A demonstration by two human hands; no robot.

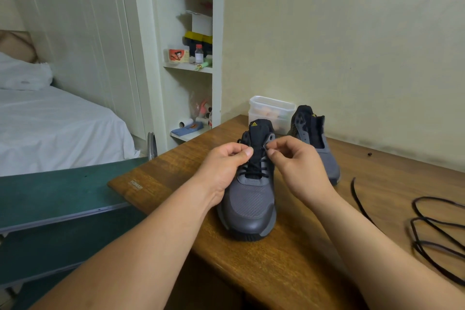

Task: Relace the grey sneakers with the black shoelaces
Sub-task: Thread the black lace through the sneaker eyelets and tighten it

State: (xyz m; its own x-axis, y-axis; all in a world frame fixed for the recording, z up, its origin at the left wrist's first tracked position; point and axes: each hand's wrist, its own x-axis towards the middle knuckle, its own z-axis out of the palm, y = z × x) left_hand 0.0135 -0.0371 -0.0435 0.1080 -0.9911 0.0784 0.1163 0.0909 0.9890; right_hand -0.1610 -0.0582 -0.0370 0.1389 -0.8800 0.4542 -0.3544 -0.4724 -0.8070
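Wooden table [289, 267], grey sneaker [247, 205] toe-first toward camera, left hand [224, 168], right hand [299, 166] — both pinching black lace [253, 172] (upper eyelets).

sneaker [247, 209]: grey woven mesh, smooth matt toe
shoelace [251, 173]: black matt cloth
my worktop [289, 272]: glossy wood
tub [273, 108]: clear plastic

A home bedroom. A white-sheeted bed [57, 121] lies left of cluttered built-in shelves [187, 68]. A wooden desk [289, 254] stands right of them.

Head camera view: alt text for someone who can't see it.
The left hand and right hand pinch the black lace near the top eyelets of a grey sneaker on a wooden table. A second sneaker, unlaced, stands behind; a loose shoelace lies at right.
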